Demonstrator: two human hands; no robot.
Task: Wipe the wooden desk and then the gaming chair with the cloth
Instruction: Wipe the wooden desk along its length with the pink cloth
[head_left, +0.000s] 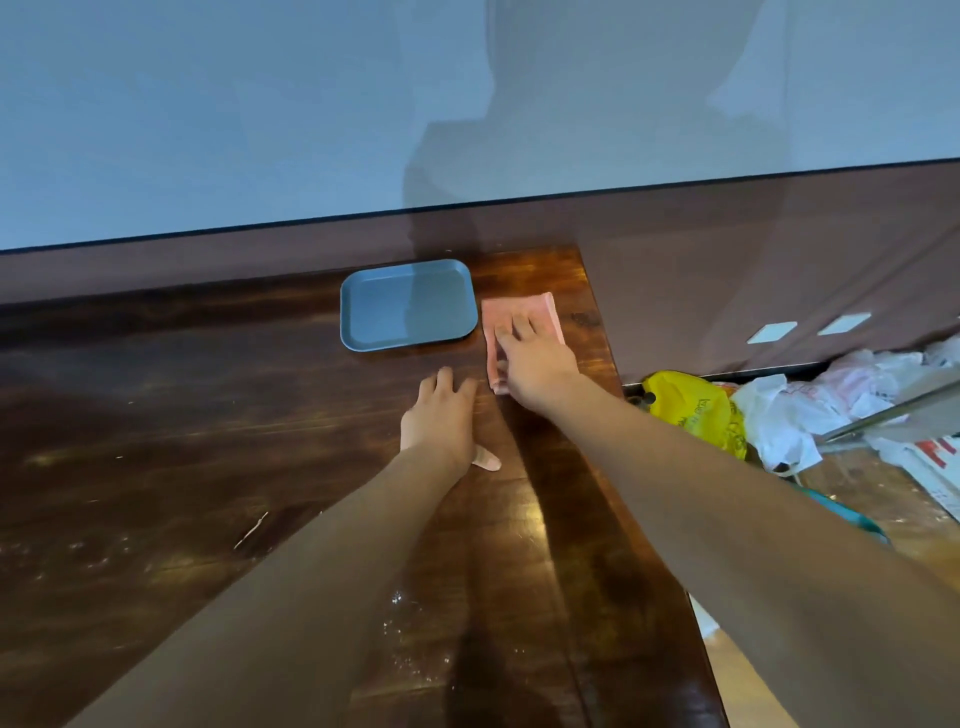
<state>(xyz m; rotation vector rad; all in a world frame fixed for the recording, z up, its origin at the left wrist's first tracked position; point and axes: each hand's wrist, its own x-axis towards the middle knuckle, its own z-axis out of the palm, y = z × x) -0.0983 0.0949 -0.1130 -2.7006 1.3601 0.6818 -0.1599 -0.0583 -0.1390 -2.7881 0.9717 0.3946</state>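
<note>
A dark wooden desk (208, 415) fills most of the view. Near its far right corner lies a folded pink cloth (524, 306). My right hand (535, 364) lies flat on top of the cloth, fingers spread and pressing it to the wood. Just to the left, my left hand (441, 421) rests palm down on the bare desk, fingers straight and the thumb sticking out to the right. No gaming chair is in view.
A blue-grey tray (408, 304) sits on the desk just left of the cloth. Beyond the desk's right edge lie a yellow bag (691, 405) and crumpled white plastic bags (810, 405). A wall runs along the back. White crumbs (397, 597) dot the near desk.
</note>
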